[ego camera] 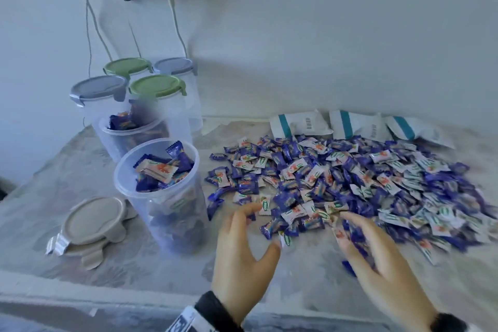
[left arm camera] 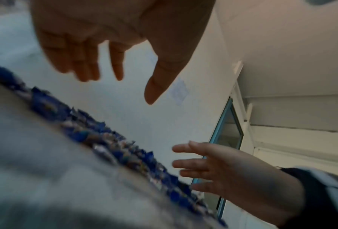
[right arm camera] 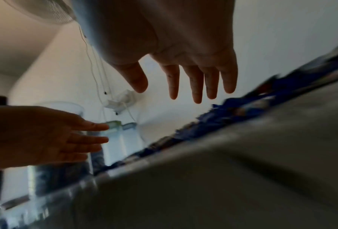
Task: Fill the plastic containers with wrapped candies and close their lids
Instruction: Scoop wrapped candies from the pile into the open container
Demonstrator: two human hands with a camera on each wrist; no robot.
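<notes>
Both hands spread over candy pile

Now the left hand and right hand hover, fingers spread and relaxed, gripping nothing, over the near edge of the wrapped candies. Candies: small blue and white pillow wrappers with crimped ends, heaped mid-right on the tabletop. Left of the pile, a clear open container stands full to the rim; a second open one sits behind it. Four lidded containers stand far left. Beige lids lie near left.
</notes>
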